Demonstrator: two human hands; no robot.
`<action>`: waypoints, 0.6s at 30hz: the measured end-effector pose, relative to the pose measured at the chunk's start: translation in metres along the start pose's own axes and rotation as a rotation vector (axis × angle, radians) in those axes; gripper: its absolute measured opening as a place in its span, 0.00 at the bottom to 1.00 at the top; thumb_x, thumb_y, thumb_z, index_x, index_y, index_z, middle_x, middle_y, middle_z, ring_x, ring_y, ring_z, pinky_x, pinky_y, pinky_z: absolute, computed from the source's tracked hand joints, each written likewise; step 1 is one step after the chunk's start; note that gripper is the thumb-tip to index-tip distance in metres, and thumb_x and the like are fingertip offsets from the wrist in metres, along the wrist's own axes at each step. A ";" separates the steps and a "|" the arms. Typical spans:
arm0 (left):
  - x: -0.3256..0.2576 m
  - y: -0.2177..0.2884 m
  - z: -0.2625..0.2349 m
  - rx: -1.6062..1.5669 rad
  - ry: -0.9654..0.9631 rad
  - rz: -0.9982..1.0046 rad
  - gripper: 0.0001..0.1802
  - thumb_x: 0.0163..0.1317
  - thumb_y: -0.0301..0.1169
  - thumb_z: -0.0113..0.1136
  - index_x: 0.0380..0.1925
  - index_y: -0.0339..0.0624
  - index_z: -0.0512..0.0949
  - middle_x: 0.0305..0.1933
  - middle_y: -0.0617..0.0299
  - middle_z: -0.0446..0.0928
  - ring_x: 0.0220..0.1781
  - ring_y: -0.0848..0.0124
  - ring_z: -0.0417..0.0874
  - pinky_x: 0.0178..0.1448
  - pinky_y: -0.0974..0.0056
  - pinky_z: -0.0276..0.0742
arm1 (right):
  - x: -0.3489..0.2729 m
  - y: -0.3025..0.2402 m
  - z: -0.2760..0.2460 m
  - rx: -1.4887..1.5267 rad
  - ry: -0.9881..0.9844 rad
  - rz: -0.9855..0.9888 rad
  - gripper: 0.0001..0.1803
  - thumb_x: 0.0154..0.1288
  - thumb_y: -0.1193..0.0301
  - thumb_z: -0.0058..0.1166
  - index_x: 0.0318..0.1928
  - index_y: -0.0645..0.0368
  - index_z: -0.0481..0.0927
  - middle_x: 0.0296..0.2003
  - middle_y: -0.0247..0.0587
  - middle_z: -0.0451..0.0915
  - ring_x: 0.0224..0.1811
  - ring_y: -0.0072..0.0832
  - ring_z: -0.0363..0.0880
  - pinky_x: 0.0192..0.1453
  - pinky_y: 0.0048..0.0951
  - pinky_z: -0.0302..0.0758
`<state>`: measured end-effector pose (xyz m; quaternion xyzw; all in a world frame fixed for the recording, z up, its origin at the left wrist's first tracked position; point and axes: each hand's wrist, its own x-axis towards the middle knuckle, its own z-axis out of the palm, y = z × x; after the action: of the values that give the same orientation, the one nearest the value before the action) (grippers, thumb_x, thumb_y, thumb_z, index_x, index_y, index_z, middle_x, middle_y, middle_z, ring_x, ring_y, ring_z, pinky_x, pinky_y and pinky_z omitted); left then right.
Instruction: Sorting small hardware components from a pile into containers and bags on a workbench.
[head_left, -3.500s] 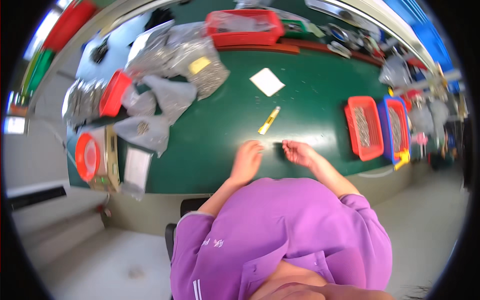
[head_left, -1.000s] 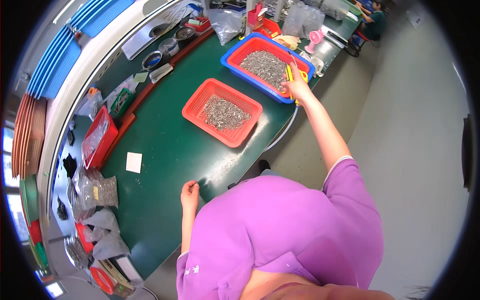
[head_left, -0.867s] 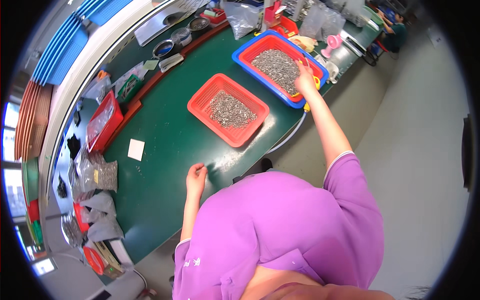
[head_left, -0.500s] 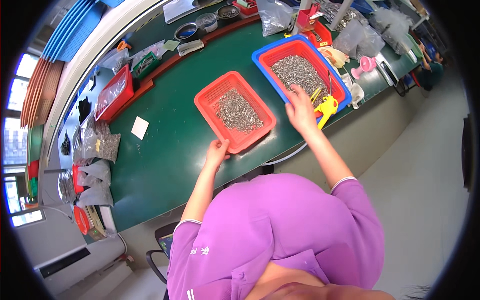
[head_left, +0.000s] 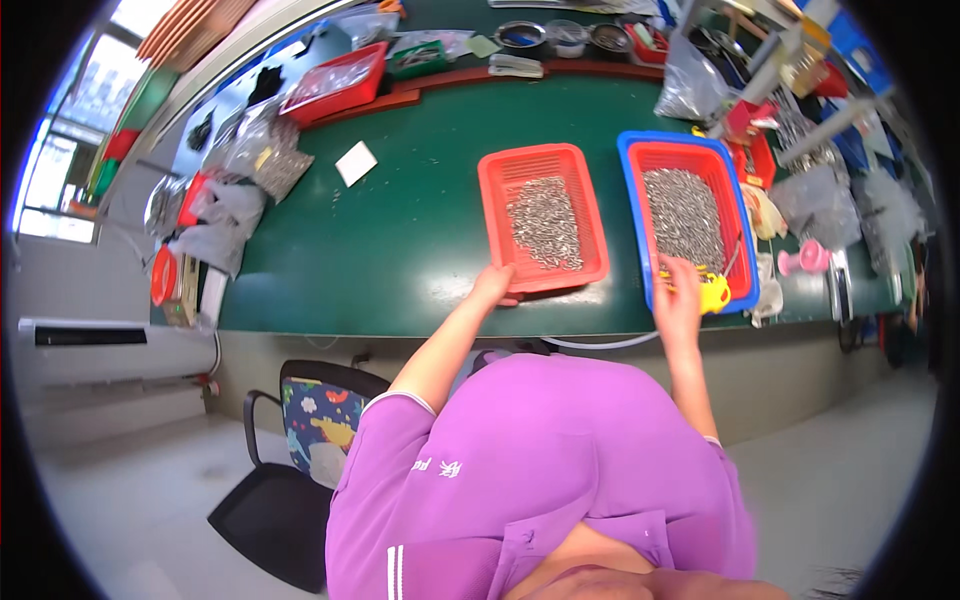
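Observation:
A red plastic basket [head_left: 490, 215] with a heap of small metal pieces [head_left: 545, 222] stands on the green table. My left hand [head_left: 494, 286] is closed on its near left corner. To the right, a second red basket [head_left: 738, 208] sits inside a blue basket [head_left: 630, 190] and holds more small metal pieces [head_left: 685, 215]. My right hand [head_left: 677, 290] is at the near left corner of this nested pair, its fingers bent over the rim. Beside it, a yellow-handled tool [head_left: 716, 295] lies at the near right corner.
Plastic bags of metal parts [head_left: 265, 150] lie on the left, near a red tray [head_left: 335, 85]. A white square card [head_left: 356, 163] rests on the green table [head_left: 400, 260]. Further right are a pink stand-like object [head_left: 808, 258] and clear bags [head_left: 820, 205]. A black chair [head_left: 275, 520] stands behind.
The whole view has turned, shifting the table and baskets. My right hand has come from above the nested baskets' left side to their near rim. My left hand stays on the red basket's corner.

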<state>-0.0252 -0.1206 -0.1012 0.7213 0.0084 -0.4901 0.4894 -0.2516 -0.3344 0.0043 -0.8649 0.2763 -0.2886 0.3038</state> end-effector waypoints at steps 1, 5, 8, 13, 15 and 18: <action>0.000 -0.001 0.000 -0.006 0.011 -0.007 0.25 0.65 0.41 0.46 0.55 0.33 0.66 0.51 0.51 0.74 0.41 0.58 0.82 0.36 0.58 0.85 | 0.003 0.006 -0.014 -0.110 0.085 -0.008 0.18 0.55 0.79 0.53 0.49 0.60 0.75 0.45 0.48 0.73 0.52 0.43 0.71 0.58 0.38 0.67; 0.003 -0.002 0.001 -0.127 -0.063 -0.019 0.23 0.62 0.36 0.49 0.56 0.36 0.67 0.51 0.51 0.75 0.41 0.58 0.82 0.39 0.56 0.84 | 0.010 0.037 -0.064 -0.402 0.213 0.062 0.22 0.55 0.74 0.57 0.52 0.61 0.72 0.46 0.50 0.72 0.51 0.45 0.70 0.58 0.40 0.66; 0.009 0.005 0.000 -0.124 -0.109 -0.012 0.22 0.56 0.24 0.51 0.53 0.36 0.69 0.47 0.51 0.77 0.41 0.60 0.82 0.41 0.56 0.83 | 0.002 0.043 -0.075 -0.244 0.267 0.141 0.19 0.59 0.74 0.55 0.52 0.61 0.73 0.44 0.47 0.72 0.45 0.36 0.74 0.50 0.33 0.72; 0.024 -0.011 0.005 -0.371 -0.053 0.026 0.23 0.51 0.16 0.47 0.50 0.37 0.71 0.44 0.51 0.77 0.43 0.59 0.81 0.40 0.56 0.82 | -0.015 0.000 -0.016 0.369 -0.205 0.455 0.12 0.68 0.70 0.48 0.48 0.60 0.76 0.37 0.36 0.77 0.35 0.20 0.75 0.40 0.22 0.75; 0.006 -0.002 0.010 -0.419 -0.028 0.022 0.23 0.52 0.15 0.45 0.50 0.32 0.69 0.47 0.49 0.76 0.45 0.56 0.81 0.45 0.55 0.82 | -0.033 -0.007 0.028 0.527 -0.608 0.587 0.19 0.67 0.66 0.50 0.54 0.64 0.72 0.39 0.41 0.78 0.38 0.24 0.78 0.41 0.25 0.77; -0.041 0.021 0.017 -0.655 -0.170 -0.010 0.24 0.54 0.16 0.42 0.54 0.32 0.66 0.50 0.47 0.75 0.47 0.56 0.80 0.47 0.55 0.82 | -0.053 -0.035 0.070 0.905 -0.737 0.794 0.30 0.69 0.60 0.47 0.64 0.64 0.58 0.56 0.49 0.70 0.54 0.35 0.73 0.55 0.35 0.74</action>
<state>-0.0478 -0.1242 -0.0575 0.4821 0.1284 -0.5221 0.6917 -0.2305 -0.2514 -0.0345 -0.5287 0.3029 0.0694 0.7899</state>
